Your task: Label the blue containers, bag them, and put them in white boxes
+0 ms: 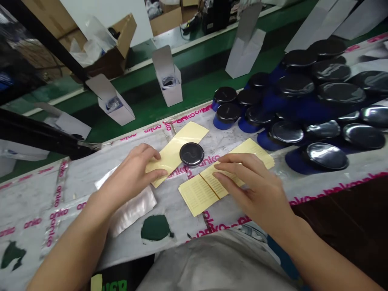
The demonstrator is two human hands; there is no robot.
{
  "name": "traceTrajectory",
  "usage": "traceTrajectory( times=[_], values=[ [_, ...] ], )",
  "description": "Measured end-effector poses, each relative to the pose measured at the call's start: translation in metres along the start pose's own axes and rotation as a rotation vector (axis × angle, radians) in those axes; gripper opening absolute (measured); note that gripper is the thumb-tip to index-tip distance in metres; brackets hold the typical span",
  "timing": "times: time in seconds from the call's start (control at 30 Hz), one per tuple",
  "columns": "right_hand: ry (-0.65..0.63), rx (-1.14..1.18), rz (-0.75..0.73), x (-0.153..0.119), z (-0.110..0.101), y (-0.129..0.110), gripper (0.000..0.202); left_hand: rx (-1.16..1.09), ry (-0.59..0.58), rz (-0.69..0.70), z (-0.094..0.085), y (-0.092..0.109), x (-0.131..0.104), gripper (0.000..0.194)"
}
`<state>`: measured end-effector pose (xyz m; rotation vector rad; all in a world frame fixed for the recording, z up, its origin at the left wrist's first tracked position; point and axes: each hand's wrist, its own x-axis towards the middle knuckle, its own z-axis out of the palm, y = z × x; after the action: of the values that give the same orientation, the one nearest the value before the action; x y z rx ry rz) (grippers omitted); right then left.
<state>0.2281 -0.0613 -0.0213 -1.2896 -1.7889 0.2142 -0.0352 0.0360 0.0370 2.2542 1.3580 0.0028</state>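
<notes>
My left hand (136, 171) rests at the lower left end of a yellow strip (188, 133), thumb and fingers apart around its edge. A round black lid (192, 154) lies partly over that strip's right side. Under my left wrist is a silvery sheet (136, 210). My right hand (251, 186) hovers over a stack of printed yellow labels (197, 196) crossed by a thin brown band. Its thumb and fingertips are curled toward each other with a gap between them, and nothing shows in it.
Blue jars with black lids (327, 155) crowd the right side. Open white boxes (171, 89) stand on the green conveyor (200, 68) behind the wrapped table (91, 173). A dark metal post (48, 40) crosses the upper left, near a cardboard box (127, 36).
</notes>
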Motion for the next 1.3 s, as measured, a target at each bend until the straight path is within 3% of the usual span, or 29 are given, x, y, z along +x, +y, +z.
traceTrajectory(
  times=[0.07, 0.2, 0.3, 0.43, 0.57, 0.67, 0.77, 0.87, 1.1, 1.3],
  values=[
    [-0.001, 0.078, -0.077, 0.003, 0.007, -0.011, 0.023, 0.052, -0.006, -0.101, -0.002, -0.011, 0.0, 0.041],
    [-0.122, 0.17, -0.176, 0.008, 0.031, -0.029, 0.021, -0.053, -0.038, -0.141, 0.004, -0.022, -0.005, 0.029],
    [-0.168, 0.142, -0.188, 0.014, 0.054, -0.039, 0.022, -0.384, -0.037, -0.119, 0.01, -0.018, -0.012, 0.03],
    [-0.135, 0.095, -0.185, 0.018, 0.074, -0.043, 0.021, -0.916, -0.115, -0.077, 0.018, -0.013, -0.021, 0.038],
    [-0.1, 0.122, -0.141, 0.016, 0.08, -0.041, 0.017, -1.146, -0.094, -0.086, 0.027, -0.012, -0.025, 0.031],
    [-0.101, 0.1, -0.098, 0.016, 0.08, -0.042, 0.018, -1.079, -0.028, -0.051, 0.035, -0.01, -0.026, 0.036],
    [-0.098, 0.102, -0.075, 0.017, 0.079, -0.044, 0.015, -0.969, 0.075, -0.044, 0.041, -0.008, -0.027, 0.023],
    [-0.103, 0.129, -0.052, 0.018, 0.078, -0.045, 0.013, -0.957, 0.091, -0.074, 0.046, -0.008, -0.026, 0.015],
    [-0.119, 0.101, -0.119, 0.018, 0.073, -0.044, 0.018, -0.952, 0.076, -0.088, 0.046, -0.01, -0.026, 0.022],
    [-0.153, 0.148, -0.094, 0.015, 0.076, -0.043, 0.017, -0.876, 0.194, -0.042, 0.05, -0.003, -0.026, 0.017]
  ],
)
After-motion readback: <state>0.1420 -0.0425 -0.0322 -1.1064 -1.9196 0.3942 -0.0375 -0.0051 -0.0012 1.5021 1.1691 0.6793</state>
